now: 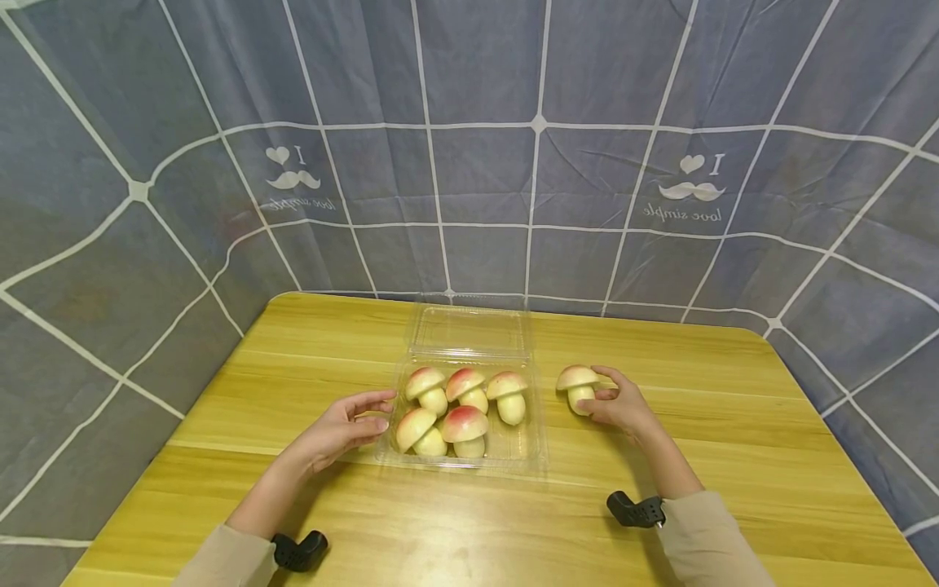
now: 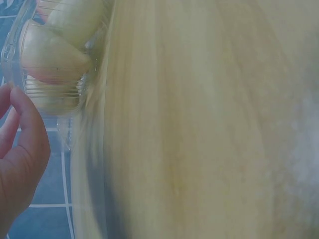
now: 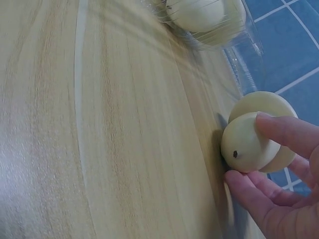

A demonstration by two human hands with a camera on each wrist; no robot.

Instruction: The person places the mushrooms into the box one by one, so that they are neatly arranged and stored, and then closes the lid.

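Observation:
A clear plastic clamshell box (image 1: 519, 444) lies on the table with its lid (image 1: 469, 330) folded back. Several toy mushrooms (image 1: 465, 424) with pink-and-cream caps and pale stems sit in it, the open space being at its front right. Beside the box's left wall is my left hand (image 1: 345, 428), thumb and index apart, fingertips at the rim. Right of the box, my right hand (image 1: 619, 403) holds one more mushroom (image 1: 574, 377) by its stem, between thumb and fingers. In the right wrist view, that mushroom (image 3: 245, 144) shows a dark spot on its stem end.
The wooden table (image 1: 469, 530) extends around the box on all sides. A grey-blue curtain (image 1: 484, 179) with white grid lines hangs behind and beside it. Black wrist-camera mounts (image 1: 634, 509) stick out from both sleeves.

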